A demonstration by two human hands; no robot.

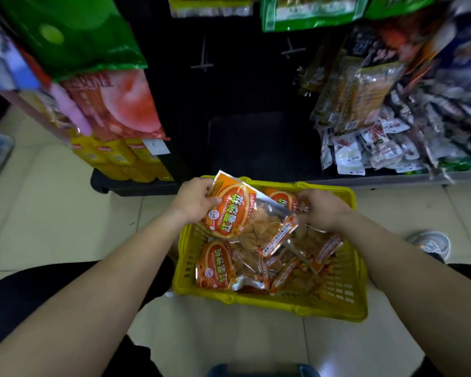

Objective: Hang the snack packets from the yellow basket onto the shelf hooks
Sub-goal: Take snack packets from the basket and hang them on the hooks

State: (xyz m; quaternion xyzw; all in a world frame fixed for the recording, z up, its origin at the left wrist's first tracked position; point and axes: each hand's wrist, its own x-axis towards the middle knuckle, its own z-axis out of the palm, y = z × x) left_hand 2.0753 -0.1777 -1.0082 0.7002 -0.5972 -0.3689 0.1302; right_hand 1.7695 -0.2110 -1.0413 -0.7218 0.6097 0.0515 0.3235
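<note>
A yellow basket (337,303) stands on the floor below the shelves, holding several orange snack packets (218,268). My left hand (195,200) grips the top edge of one orange packet (235,210) lifted above the basket's far left part. My right hand (321,209) pinches the lower right corner of that same packet, near another packet at the basket's far side. Two bare metal hooks (204,59) (291,50) stick out from the dark shelf back panel above.
Green and pink packets (114,104) hang at the left, yellow boxes (120,159) below them. Mixed snack packets (378,131) crowd the right shelf. More green packets (310,12) hang at the top. A shoe (430,243) rests on the tiled floor right of the basket.
</note>
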